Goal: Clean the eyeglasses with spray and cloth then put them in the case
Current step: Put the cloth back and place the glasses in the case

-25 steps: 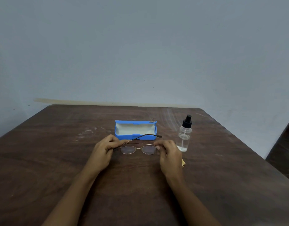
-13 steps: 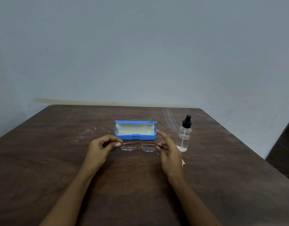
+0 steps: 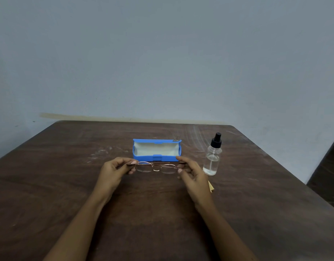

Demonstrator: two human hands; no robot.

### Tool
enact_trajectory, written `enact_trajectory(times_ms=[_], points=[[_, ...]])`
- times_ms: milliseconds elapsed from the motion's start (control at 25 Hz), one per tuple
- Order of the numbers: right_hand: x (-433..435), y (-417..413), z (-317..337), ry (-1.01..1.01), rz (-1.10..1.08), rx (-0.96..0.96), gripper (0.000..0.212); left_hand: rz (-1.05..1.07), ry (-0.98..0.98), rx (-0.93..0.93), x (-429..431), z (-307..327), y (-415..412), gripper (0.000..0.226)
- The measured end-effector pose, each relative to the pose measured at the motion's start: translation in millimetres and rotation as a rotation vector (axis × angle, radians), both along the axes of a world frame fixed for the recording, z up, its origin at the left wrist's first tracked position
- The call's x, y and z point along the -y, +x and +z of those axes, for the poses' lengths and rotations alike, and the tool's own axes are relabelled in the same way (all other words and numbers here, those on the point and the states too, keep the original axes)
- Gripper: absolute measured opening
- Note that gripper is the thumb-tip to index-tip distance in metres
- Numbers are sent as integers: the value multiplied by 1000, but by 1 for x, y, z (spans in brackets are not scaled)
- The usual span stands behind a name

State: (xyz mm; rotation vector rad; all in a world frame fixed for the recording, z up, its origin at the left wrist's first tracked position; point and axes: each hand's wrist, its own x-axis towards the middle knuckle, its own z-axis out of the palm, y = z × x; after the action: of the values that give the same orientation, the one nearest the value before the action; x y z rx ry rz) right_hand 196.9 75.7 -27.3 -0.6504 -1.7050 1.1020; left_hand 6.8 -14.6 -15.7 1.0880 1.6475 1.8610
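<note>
Eyeglasses (image 3: pixel 156 167) with a thin metal frame are between my two hands, just in front of the open blue case (image 3: pixel 156 158); the small dark mark (image 3: pixel 175 140) on the corner of its lid is too small to read. Both my forearms reach forward over the brown table (image 3: pixel 68 185). My left hand (image 3: pixel 113 173) pinches one end of the frame with thumb and curled fingers, and my right hand (image 3: pixel 193 176) pinches the other end, near the upright spray bottle (image 3: pixel 212 157) and a corner of yellow cloth (image 3: pixel 211 186).
</note>
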Motion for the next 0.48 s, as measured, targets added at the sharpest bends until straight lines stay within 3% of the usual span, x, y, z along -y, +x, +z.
enact_trajectory(times_ms=[480], points=[[-3,-3,-1,-177,-17,-75,16,3,19,176,-4,-5,0,30]])
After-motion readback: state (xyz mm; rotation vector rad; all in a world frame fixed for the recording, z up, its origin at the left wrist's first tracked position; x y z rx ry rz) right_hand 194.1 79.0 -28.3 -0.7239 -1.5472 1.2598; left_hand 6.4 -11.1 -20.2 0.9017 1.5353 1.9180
